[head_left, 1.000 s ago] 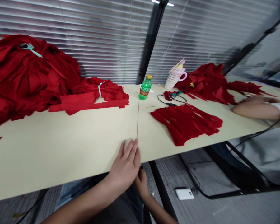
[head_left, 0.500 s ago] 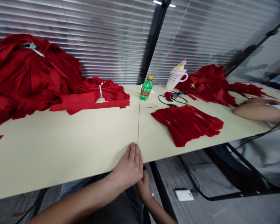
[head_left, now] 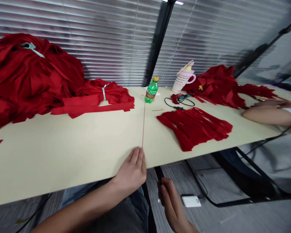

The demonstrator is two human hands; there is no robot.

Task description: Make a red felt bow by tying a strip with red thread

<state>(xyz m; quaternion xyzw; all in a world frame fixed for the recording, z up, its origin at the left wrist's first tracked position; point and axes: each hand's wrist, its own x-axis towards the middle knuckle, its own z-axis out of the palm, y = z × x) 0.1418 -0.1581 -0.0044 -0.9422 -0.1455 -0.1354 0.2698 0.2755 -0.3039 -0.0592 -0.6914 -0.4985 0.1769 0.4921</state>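
A thin red string (head_left: pixel 144 123) runs straight across the beige table (head_left: pixel 70 145) from the green bottle (head_left: pixel 151 91) to the near edge. My left hand (head_left: pixel 132 171) lies flat on that edge, fingers together and stretched out, fingertips pressing the end of the string. My right hand (head_left: pixel 171 200) is below the table edge, to the right of the left hand. Its fingers are partly curled around a small dark thing I cannot make out.
A big heap of red cloth (head_left: pixel 26 77) fills the far left, with a tied bundle (head_left: pixel 104 94) beside it. Cut red strips (head_left: pixel 196 126) lie right of the string. A pink cup (head_left: pixel 183 79), a black cable (head_left: pixel 179 102), more red cloth (head_left: pixel 223 85) and another person's arm (head_left: pixel 266 115) are at right.
My right hand has moved out from under my left hand to the right and forward, below the table edge. My left hand stays on the string's end.
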